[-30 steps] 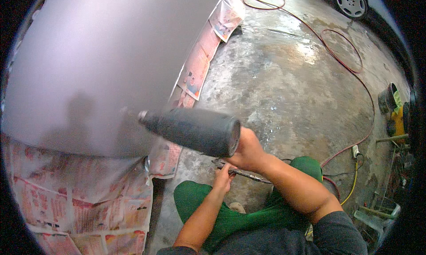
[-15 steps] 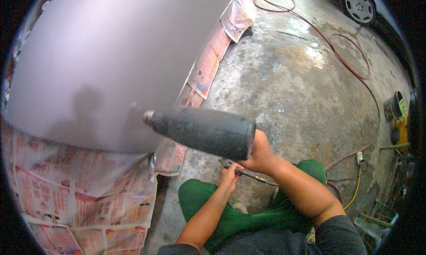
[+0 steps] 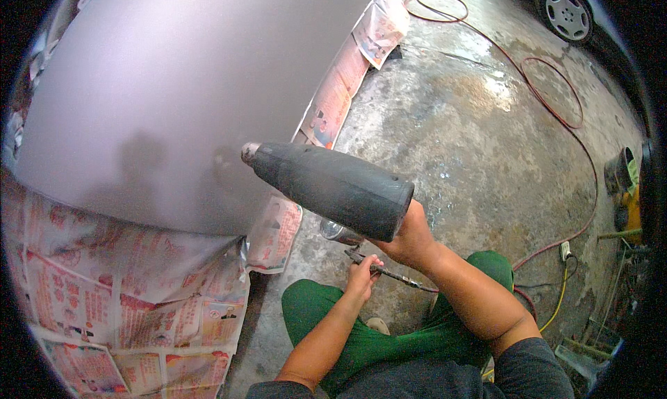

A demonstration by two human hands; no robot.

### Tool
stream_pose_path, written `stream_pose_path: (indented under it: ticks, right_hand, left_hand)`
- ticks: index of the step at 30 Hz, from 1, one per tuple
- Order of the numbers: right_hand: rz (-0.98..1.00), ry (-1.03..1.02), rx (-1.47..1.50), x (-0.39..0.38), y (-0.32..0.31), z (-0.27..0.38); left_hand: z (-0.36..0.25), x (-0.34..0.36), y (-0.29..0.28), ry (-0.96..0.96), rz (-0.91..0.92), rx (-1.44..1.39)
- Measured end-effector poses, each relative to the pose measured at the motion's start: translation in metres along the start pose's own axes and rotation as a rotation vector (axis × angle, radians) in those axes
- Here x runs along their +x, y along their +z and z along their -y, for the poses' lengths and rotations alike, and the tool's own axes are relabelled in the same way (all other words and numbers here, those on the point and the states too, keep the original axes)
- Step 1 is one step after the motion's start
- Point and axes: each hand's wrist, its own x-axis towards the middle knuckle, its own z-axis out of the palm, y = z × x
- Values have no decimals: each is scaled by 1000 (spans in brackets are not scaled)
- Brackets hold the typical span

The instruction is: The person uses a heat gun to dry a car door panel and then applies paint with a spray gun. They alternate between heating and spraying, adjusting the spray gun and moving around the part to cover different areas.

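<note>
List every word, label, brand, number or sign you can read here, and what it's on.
Newspaper sheets: red print and pictures, too small and blurred to quote.
Car wheel: any hub marking is too small to read.
Black tapered tool: no lettering I can make out.

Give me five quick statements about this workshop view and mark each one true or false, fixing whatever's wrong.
1. The right grip holds a dark tapered tool. True.
2. The left grip is empty. False: it holds a thin, dark hose-like piece.
3. The tool's silvery tip points toward the grey panel. True.
4. The yellow cable lies on the person's left. False: it lies on the right.
5. Printed paper sheets run along the panel's right edge. True.
</note>
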Motion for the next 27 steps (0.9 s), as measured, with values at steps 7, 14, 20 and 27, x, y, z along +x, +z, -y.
stream_pose_path:
  ticks: [7,14,20,27]
  right_hand:
    - [12,107,9,-2,-1,5]
    - [-79,49,-85,3,5,6]
    - [-103,167,31,8,5,7]
    - [-104,236,133,12,6,10]
  left_hand:
    - [10,14,-11,-4,48,91]
    - [16,19,-14,10,85,102]
    - [27,31,-17,55,94,56]
    - [25,34,-17,42,82,99]
